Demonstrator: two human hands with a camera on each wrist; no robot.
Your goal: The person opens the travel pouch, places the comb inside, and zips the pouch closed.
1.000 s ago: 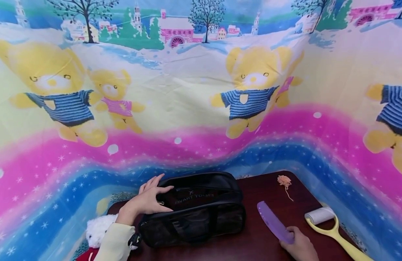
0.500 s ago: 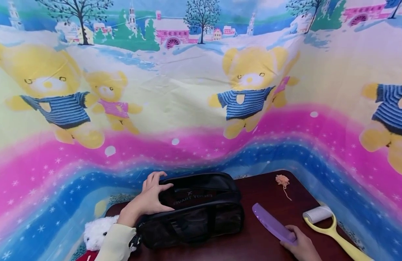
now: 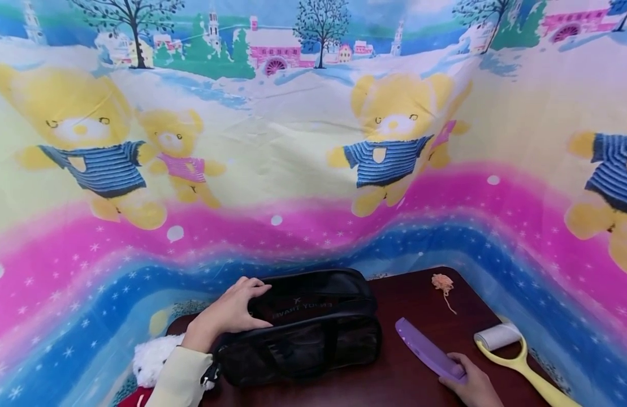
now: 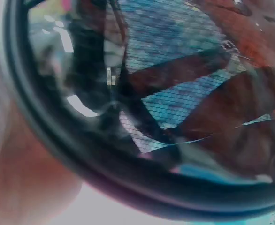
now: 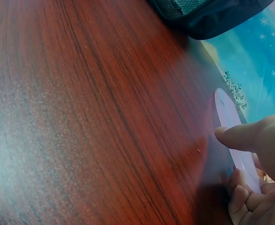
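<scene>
A black bag (image 3: pixel 298 347) with see-through panels lies on the table, its top unzipped. At its left end my left hand (image 3: pixel 226 311) holds the rim, thumb on the near side and fingers bent over the far side. Up close in the left wrist view are the dark piping (image 4: pixel 72 161) and a zipper pull (image 4: pixel 111 77). My right hand (image 3: pixel 471 380) grips one end of a purple comb (image 3: pixel 427 349), to the right of the bag. In the right wrist view the thumb lies along the comb (image 5: pixel 229 112); its teeth cannot be made out.
A yellow-handled lint roller (image 3: pixel 498 337) lies right of my right hand. A small tangle of orange yarn (image 3: pixel 442 282) sits near the table's (image 3: pixel 402 302) far right corner. At the left is a white plush toy (image 3: pixel 152 357) in red. A bear-print curtain (image 3: pixel 293 169) hangs behind.
The raised fingers of my left hand have come down and bent over the bag's rim. My right hand has shifted very slightly, with the comb tilting a little flatter.
</scene>
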